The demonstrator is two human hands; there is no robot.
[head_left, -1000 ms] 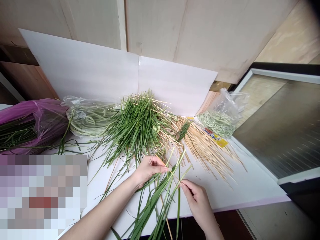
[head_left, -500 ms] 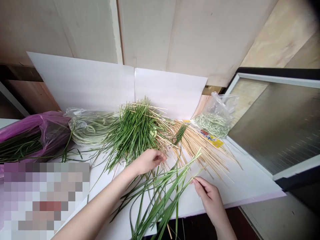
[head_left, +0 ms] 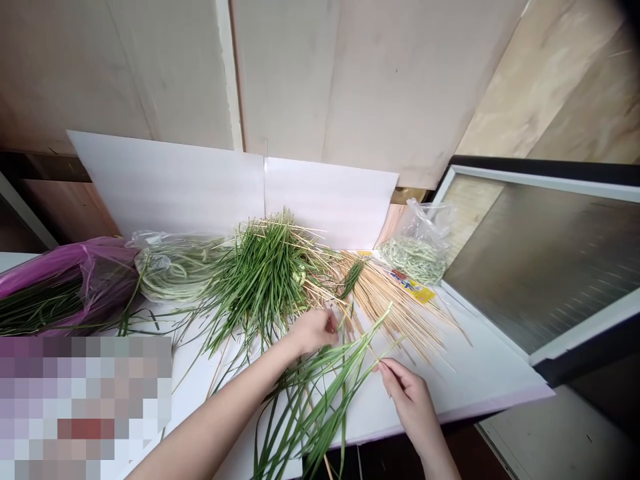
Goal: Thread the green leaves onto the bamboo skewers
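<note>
A loose bunch of garlic chives [head_left: 325,417] hangs over the table's front edge, its pale stalk ends pointing up and right. At those stalks my right hand [head_left: 407,390] is closed in a pinch, thumb against fingertips. My left hand [head_left: 315,330] is curled shut just behind the bunch, over the table; what its fingers hold, if anything, is hidden. Beyond it rises a big heap of cut chives [head_left: 267,270] with thin sticks poking out. To the right of the heap lie many bamboo skewers [head_left: 395,310], with a small chive bundle [head_left: 353,277] on top.
A purple bag of long greens [head_left: 103,267] and a clear bag of pale green stems [head_left: 180,270] are at the left. Another clear bag [head_left: 423,250] stands at the back right by a glass-panelled frame [head_left: 540,260]. White boards [head_left: 330,200] lean behind the white table [head_left: 485,373].
My left hand has shifted slightly right, closer to the chive bunch. My right hand keeps its pinch at the stalks. The camera view has tilted slightly.
</note>
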